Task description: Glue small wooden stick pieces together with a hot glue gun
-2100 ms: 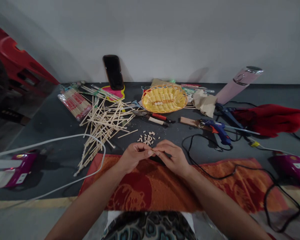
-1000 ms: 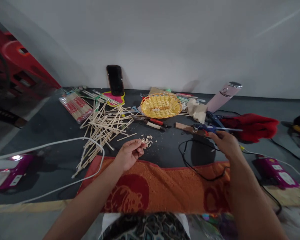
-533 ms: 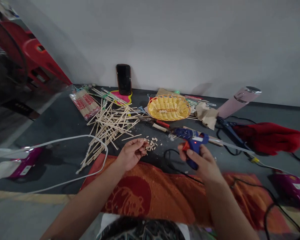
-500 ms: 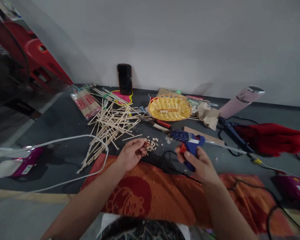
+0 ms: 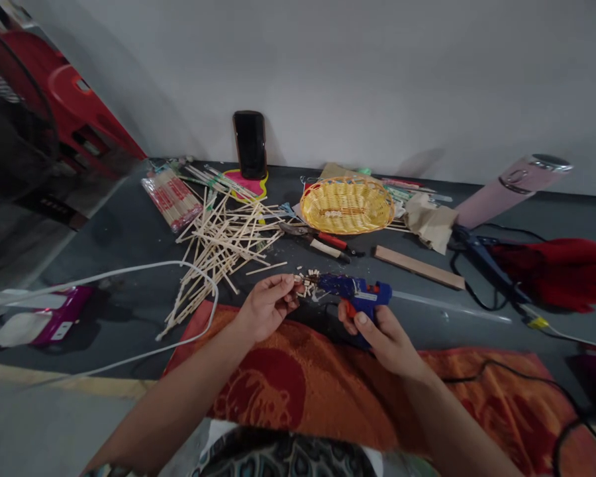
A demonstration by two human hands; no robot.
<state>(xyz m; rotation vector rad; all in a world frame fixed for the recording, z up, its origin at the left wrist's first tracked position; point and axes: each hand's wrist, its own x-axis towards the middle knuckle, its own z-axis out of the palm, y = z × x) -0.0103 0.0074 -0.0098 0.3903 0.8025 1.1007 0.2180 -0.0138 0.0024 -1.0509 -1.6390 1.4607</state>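
My right hand (image 5: 377, 331) is wrapped around the handle of a blue glue gun (image 5: 360, 291), its nozzle pointing left. A clear glue stick (image 5: 451, 307) sticks out of its back end. My left hand (image 5: 271, 301) is closed in a pinch at the nozzle tip; a small pale piece seems to be between the fingertips, mostly hidden. Short cut pieces of wooden stick (image 5: 308, 286) lie scattered just behind the fingers and nozzle. Under both forearms an orange towel (image 5: 347, 377) covers the front of the dark table.
Loose wooden sticks (image 5: 223, 238) are heaped at left, by a packet of sticks (image 5: 171, 199). Behind stand a phone (image 5: 249, 144) and a yellow woven basket (image 5: 347, 207). Pliers (image 5: 332, 240), a knife (image 5: 330, 250), a wooden strip (image 5: 420, 267) and a pink flask (image 5: 516, 189) lie rightward. A white cable (image 5: 144, 270) loops at left.
My right hand has brought the glue gun leftward, so its nozzle now meets the fingertips of my left hand. The left hand stays nearly in place. The view has shifted slightly.
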